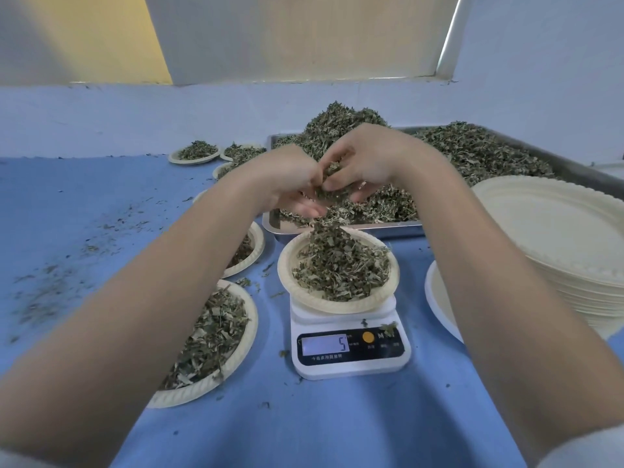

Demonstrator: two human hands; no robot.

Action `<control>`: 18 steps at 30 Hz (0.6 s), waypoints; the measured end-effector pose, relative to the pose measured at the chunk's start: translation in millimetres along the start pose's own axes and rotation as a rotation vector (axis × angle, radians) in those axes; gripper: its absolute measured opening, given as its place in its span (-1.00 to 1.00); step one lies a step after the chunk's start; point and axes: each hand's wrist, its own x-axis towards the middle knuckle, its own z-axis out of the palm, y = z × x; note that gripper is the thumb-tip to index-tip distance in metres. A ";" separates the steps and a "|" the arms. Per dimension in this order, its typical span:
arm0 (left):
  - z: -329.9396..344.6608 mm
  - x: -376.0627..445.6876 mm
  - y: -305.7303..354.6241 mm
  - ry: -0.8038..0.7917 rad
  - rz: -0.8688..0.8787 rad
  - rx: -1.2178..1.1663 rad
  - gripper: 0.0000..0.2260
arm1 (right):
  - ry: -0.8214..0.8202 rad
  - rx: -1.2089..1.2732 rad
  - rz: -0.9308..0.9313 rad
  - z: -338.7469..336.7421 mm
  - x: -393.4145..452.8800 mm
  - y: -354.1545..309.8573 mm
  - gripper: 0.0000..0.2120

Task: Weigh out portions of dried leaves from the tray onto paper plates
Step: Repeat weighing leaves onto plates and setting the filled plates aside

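- While both hands hover together above the scale, I judge the step in hand to be topping up the portion: my left hand (pixel 293 184) and right hand (pixel 364 167) cup a clump of dried leaves (pixel 329 172) between curled fingers, and leaves fall from them onto the paper plate (pixel 304 292) below.
- That plate sits on the white digital scale (pixel 349 346), just in front of the metal tray (pixel 574 167), which is heaped with the leaf stock.
- Next I would let go in small pinches and watch the display (pixel 325 344); overshooting means picking leaves back off.
- Filled plates (pixel 233 366) lie to my left; a stack of empty plates (pixel 557 238) stands to my right.
- Readable writing: the display shows "5", though leading digits may be washed out. Small Chinese print under it and the button labels are too blurred to read.
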 end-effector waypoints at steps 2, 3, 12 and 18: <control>-2.2 -0.8 3.9 0.003 0.031 -0.018 -0.76 | 0.020 0.047 -0.015 -1.3 1.0 -2.3 -0.81; -3.2 -1.2 5.6 0.005 0.040 -0.027 -0.76 | 0.029 0.064 -0.026 -1.8 1.6 -3.4 -0.81; -5.5 -1.5 8.4 0.010 0.048 -0.062 -0.72 | 0.027 0.111 -0.035 -2.2 4.7 -6.9 -0.82; -4.0 4.9 3.9 -0.005 0.019 -0.070 -0.74 | 0.015 0.132 -0.018 2.8 7.4 -1.6 -0.81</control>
